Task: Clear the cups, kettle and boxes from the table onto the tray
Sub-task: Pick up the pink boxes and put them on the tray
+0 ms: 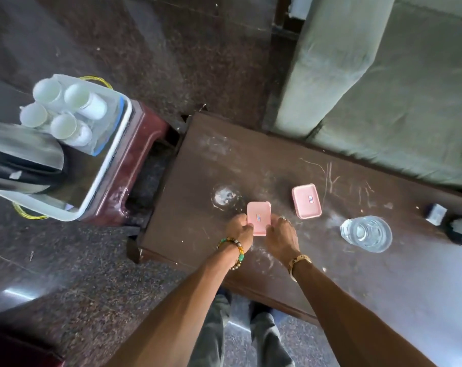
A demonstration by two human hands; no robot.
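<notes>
Two hands, your left hand (241,229) and right hand (283,235), pinch the pink box (259,218) by its sides; swing carelessly and you hit the glass (225,198) beside it.

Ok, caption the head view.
Left hand and right hand grip a pink box; cups and kettle sit on the tray.

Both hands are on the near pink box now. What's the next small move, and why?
Probably carry the pink box left toward the tray. The left hand and right hand grip its sides, the cups and kettle sit on the tray, and bare tray floor shows beside the kettle. The second box waits on the table.
</notes>
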